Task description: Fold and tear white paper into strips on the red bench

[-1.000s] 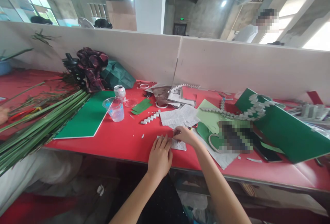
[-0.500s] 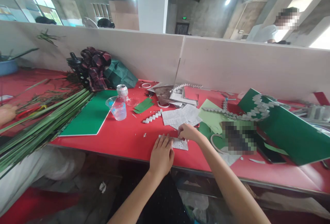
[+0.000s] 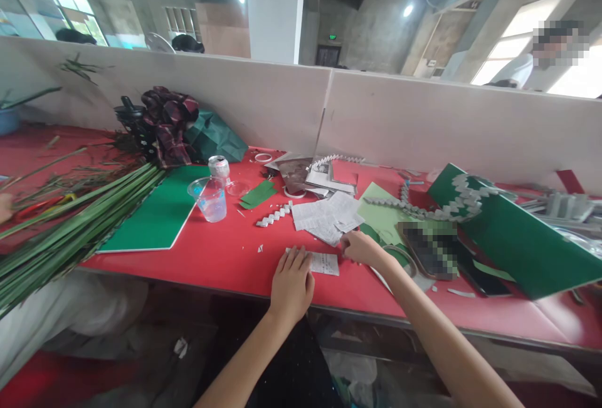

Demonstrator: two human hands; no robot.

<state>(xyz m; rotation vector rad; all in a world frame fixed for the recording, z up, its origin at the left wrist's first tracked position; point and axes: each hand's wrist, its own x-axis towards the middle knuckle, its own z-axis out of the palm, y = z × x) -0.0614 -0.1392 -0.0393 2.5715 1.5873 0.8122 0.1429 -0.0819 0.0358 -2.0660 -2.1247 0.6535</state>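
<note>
Fingers (image 3: 295, 259) of your left hand (image 3: 291, 284) lie flat and spread, pressing down the left end of the small printed paper slip (image 3: 324, 263), which sits on the red desk (image 3: 226, 251) close to its near edge. Your right hand (image 3: 361, 247) rests just beside the slip's right end, its fingers curled loosely toward the desk; whether they pinch anything cannot be told.

Open red surface runs left of your left hand, up to the flat green board (image 3: 157, 217) and the clear plastic cup (image 3: 210, 198). Behind the slip, loose printed paper sheets (image 3: 327, 214) lie in a crumpled pile, with a short zigzag-folded paper strip (image 3: 274, 214) to their left. To your right the room closes in: a pale green sheet (image 3: 383, 215), a long folded paper chain (image 3: 442, 207) draped over a tilted dark green board (image 3: 522, 242).

Long, narrow green leaves (image 3: 70, 232) overhang the near desk edge at far left. A pale partition wall (image 3: 399, 120) bounds the back edge.
</note>
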